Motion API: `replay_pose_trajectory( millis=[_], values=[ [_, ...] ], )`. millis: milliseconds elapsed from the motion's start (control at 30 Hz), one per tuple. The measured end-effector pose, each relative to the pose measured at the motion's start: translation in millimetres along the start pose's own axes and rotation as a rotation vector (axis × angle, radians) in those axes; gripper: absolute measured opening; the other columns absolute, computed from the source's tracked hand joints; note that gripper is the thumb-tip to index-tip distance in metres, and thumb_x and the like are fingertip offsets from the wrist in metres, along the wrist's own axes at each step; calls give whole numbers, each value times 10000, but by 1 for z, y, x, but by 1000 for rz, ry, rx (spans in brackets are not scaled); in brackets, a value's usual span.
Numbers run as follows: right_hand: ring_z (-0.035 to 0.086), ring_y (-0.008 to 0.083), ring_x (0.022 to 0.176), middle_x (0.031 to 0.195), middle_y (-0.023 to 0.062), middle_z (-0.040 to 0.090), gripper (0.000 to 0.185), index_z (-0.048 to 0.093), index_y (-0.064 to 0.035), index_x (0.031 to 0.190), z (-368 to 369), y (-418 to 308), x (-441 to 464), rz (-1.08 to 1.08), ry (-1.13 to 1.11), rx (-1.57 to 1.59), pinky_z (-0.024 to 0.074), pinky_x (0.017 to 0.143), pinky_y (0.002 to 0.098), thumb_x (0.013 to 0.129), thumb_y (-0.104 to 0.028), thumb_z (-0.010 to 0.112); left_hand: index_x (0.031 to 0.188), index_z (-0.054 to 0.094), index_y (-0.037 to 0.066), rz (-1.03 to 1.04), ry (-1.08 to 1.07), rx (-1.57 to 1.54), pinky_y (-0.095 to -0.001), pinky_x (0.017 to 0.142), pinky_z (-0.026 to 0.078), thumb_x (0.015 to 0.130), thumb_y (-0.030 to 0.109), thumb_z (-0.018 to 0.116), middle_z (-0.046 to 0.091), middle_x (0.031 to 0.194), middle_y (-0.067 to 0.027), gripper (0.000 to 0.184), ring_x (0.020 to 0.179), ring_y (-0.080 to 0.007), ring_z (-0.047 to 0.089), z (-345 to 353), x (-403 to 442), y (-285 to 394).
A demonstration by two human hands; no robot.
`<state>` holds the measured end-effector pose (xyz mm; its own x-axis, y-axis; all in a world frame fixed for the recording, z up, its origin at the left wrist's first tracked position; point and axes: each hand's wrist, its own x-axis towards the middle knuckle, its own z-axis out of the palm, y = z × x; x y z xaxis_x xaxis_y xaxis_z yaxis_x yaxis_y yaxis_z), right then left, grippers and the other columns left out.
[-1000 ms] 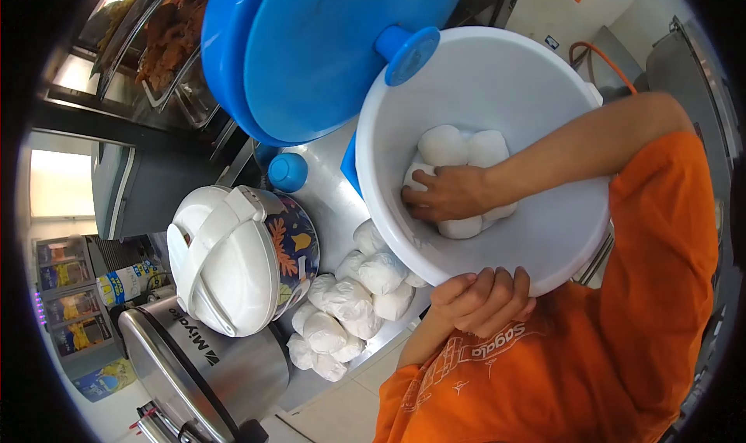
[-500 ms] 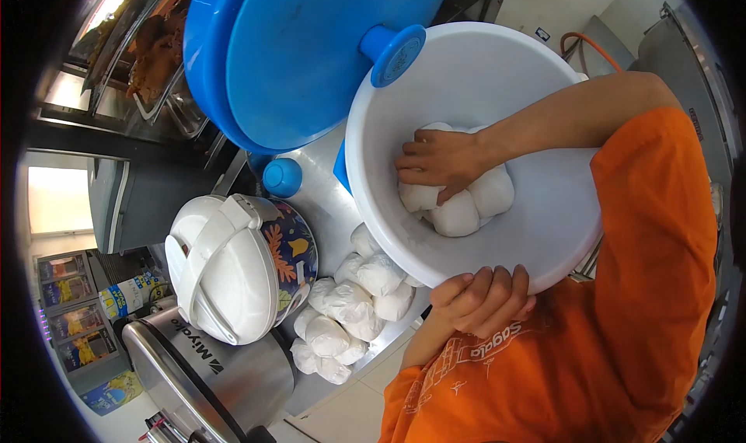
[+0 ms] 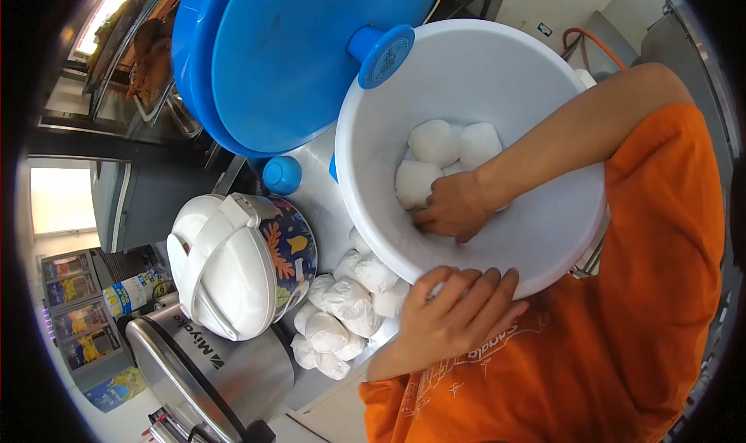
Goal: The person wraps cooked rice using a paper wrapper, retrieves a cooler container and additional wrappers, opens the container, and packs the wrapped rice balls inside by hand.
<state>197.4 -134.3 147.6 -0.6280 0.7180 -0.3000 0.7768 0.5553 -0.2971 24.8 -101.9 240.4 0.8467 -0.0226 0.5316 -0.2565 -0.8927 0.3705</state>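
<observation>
A large white tub (image 3: 544, 245) is tilted toward me, with several white, rounded plastic-wrapped bundles (image 3: 434, 142) at its bottom. My right hand (image 3: 458, 204) reaches inside with curled fingers, next to the nearest bundle. A sliver of white shows beside its wrist; whatever lies under the palm is hidden. On the tub's near rim, my left hand (image 3: 462, 311) is closed, fingers hooked over the edge. More white bagged bundles (image 3: 342, 307) are piled on the metal table (image 3: 320, 190), just outside the tub.
A big blue lid or basin (image 3: 295, 62) with a round knob stands beyond the tub. A small blue cup (image 3: 281, 176), a white-lidded patterned pot (image 3: 233, 264) and a steel Miyako appliance (image 3: 225, 357) stand on the left. An orange hose (image 3: 594, 40) runs behind.
My right hand has moved down off the top of the bundles toward the tub's near side, uncovering the far ones. The left hand has shifted slightly left along the rim.
</observation>
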Motion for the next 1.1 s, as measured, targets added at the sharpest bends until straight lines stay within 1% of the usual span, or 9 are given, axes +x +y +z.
replay_pose_trajectory(
  millis=[167, 233, 367, 433, 500, 533, 600, 833, 1100],
  values=[
    [597, 250, 877, 1176, 112, 467, 492, 439, -34, 1196, 9, 5, 18, 130, -405, 92, 489, 663, 353, 772, -257, 554, 913, 638, 85, -72, -479, -340, -344, 726, 438, 783, 227, 597, 633, 847, -52, 197, 786, -222, 588, -39, 48, -26],
    [599, 253, 854, 1151, 122, 488, 459, 436, -32, 1204, 26, 3, 23, 131, -369, 55, 486, 653, 345, 783, -199, 513, 987, 617, 87, -125, -928, -431, -373, 746, 452, 773, 142, 586, 612, 981, -115, 223, 876, -296, 582, -28, 83, -59],
    [601, 259, 810, 1103, 140, 532, 419, 430, -30, 1219, 50, 5, 15, 101, -327, -49, 480, 633, 328, 803, -82, 432, 1039, 606, 125, -303, -1264, 156, -389, 779, 458, 717, 36, 561, 603, 1036, -110, 337, 940, -289, 576, 25, 129, -95],
    [603, 261, 814, 1071, 134, 550, 351, 488, -27, 1147, 33, -4, -19, 52, 6, -99, 481, 646, 330, 805, -74, 424, 1027, 608, 146, -221, -1239, 323, -387, 785, 456, 699, 36, 573, 607, 1032, -85, 348, 926, -262, 585, 35, 128, -96],
    [606, 271, 810, 1040, 133, 566, 299, 542, -20, 1075, -25, -13, -30, 172, -279, -57, 481, 665, 339, 802, -74, 435, 1018, 610, 167, -13, -1244, 400, -375, 784, 451, 694, 44, 586, 599, 1016, -67, 347, 937, -241, 572, 53, 120, -110],
    [609, 280, 804, 1025, 136, 573, 276, 567, -13, 1039, -67, -20, -25, 321, -729, 7, 480, 677, 346, 797, -78, 450, 1013, 612, 177, 97, -1251, 436, -370, 784, 448, 691, 49, 592, 595, 1008, -58, 347, 942, -230, 565, 61, 116, -115],
    [606, 298, 803, 915, 130, 604, 240, 594, -19, 987, -127, -40, -78, 496, -619, 256, 476, 705, 361, 801, -154, 522, 1016, 611, 198, 245, -1218, 367, -358, 797, 432, 687, 71, 612, 577, 995, -42, 353, 964, -216, 542, 68, 105, -114],
    [547, 203, 562, 566, 46, 526, 339, 536, -72, 577, -66, -107, -141, 549, 598, 221, 424, 581, 316, 773, -344, 588, 1140, 482, 102, 642, -1404, 258, -355, 850, 392, 702, 189, 650, 550, 1014, -47, 478, 1042, -209, 485, 105, 91, -116],
    [469, 128, 563, 543, -13, 466, 299, 533, -103, 562, -32, -115, -130, 603, 1045, 73, 343, 600, 254, 751, -320, 611, 1200, 368, 24, 599, -1453, 333, -419, 983, 229, 829, 336, 503, 532, 1119, -103, 503, 1170, -232, 384, 112, 63, -128]
  ],
)
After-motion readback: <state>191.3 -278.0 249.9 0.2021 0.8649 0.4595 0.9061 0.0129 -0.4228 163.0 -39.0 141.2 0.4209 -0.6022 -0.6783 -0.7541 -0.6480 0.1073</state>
